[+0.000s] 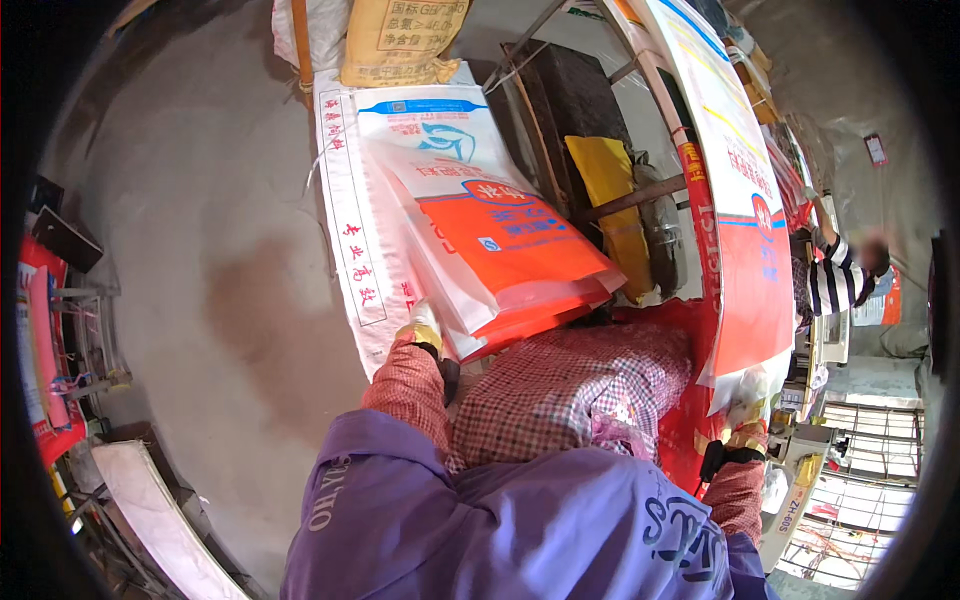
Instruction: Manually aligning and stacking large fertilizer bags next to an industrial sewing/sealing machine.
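Observation:
My left hand [426,322], in a pale glove, is closed at the lower left corner of a flat red and white printed sack [520,250]. That sack lies over more white sacks, its near edge slightly raised. On the right, my gloved right hand [745,395] pinches the bottom edge of another red and white sack [750,290], which hangs down along a metal frame. The fingertips of both hands are partly hidden. Between my arms, a checked cloth [575,385] covers my lap.
A yellow full sack [400,40] stands beyond the flat sacks. Behind the frame bars are a dark box [575,90] and a yellow sheet [610,200]. At far right a person in a striped sleeve [835,285] works. A white-topped bench [160,520] is at lower left.

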A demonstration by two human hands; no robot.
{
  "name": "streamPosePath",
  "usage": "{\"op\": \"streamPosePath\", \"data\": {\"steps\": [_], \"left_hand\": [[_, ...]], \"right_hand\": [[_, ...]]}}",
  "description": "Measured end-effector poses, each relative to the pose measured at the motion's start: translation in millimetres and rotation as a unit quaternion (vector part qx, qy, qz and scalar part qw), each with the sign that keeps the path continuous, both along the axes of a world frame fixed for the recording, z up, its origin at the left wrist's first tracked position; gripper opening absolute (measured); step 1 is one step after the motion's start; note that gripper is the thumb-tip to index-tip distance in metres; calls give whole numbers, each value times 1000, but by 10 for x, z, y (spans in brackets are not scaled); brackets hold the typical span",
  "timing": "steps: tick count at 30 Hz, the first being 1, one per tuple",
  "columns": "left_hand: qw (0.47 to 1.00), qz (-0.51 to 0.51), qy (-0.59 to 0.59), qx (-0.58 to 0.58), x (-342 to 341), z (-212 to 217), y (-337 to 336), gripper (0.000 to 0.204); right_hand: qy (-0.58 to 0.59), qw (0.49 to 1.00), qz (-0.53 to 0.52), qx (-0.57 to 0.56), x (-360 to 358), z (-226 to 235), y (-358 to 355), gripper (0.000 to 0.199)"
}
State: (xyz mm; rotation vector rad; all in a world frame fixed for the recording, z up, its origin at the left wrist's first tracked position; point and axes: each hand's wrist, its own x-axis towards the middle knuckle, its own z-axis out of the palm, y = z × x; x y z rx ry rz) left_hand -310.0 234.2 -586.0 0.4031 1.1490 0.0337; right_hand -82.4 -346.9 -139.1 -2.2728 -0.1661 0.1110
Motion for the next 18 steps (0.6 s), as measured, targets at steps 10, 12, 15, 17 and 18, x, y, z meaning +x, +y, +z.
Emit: {"op": "streamPosePath", "data": {"steps": [10,12,15,17,18], "left_hand": [[973,-12,84,215,423,557,-111,36],[967,-15,94,236,414,620,-105,35],[958,-25,109,265,412,690,-96,35],[951,-34,118,285,431,734,-90,35],[947,-40,123,293,442,758,-82,35]], "right_hand": [[-3,1000,2,-1,39,36,62,37],[-2,1000,2,1,38,37,64,37],[-3,1000,2,1,41,31,68,36],[-3,1000,2,3,48,24,72,36],[-5,1000,2,3,54,20,75,36]]}}
